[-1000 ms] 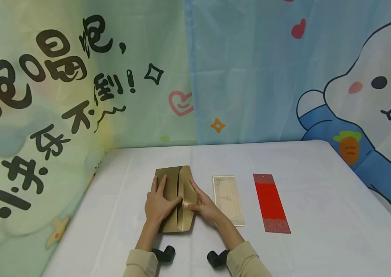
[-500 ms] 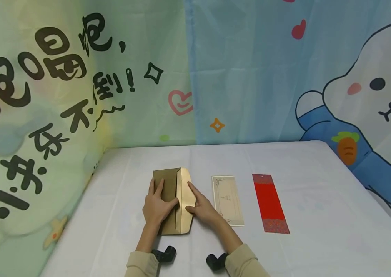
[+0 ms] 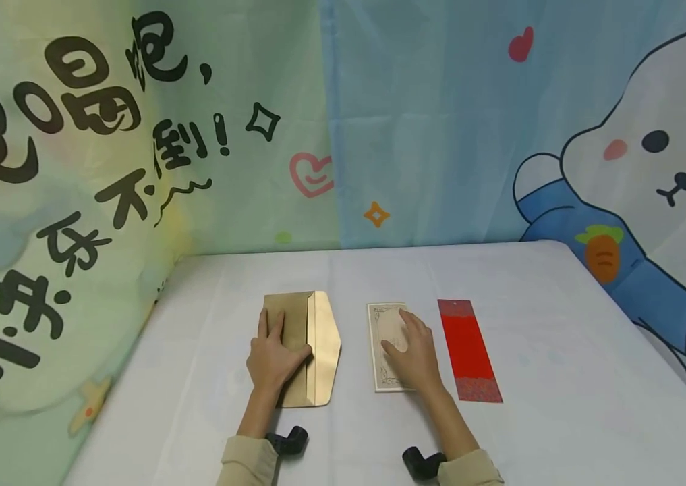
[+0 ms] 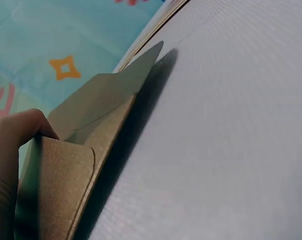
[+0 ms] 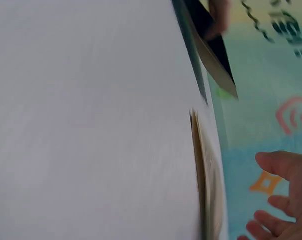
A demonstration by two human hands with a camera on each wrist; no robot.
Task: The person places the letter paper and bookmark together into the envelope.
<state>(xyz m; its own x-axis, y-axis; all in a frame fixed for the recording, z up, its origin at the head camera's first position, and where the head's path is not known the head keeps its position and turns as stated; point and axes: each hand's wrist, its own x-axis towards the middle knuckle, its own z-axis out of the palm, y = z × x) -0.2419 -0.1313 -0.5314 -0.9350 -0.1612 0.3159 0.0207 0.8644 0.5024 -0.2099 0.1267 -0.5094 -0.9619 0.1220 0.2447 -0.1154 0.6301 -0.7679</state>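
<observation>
A gold envelope (image 3: pixel 294 324) lies left of the middle of the table, its pointed flap (image 3: pixel 323 344) folded out to the right. My left hand (image 3: pixel 274 358) holds it, fingers spread over its front. The left wrist view shows the thumb (image 4: pixel 28 125) hooked over the edge of the envelope's mouth. To the right lies a cream card (image 3: pixel 384 364) with a printed ornamental border. Over that card is my right hand (image 3: pixel 417 351), thumb and fingers apart. In the right wrist view the card's edge (image 5: pixel 203 170) shows more than one layer, and the right hand appears apart from it.
A red strip (image 3: pixel 465 351) with patterned ends lies right of the card. White cloth (image 3: pixel 245 283) covers the table. Printed fabric (image 3: pixel 427 121) hangs behind it and on the left side. A black wrist mount (image 3: pixel 424 464) sits at each wrist.
My right hand has let go of the envelope's flap and moved right, over the cream card. The flap has opened out flat to the right. My left hand stays on the envelope.
</observation>
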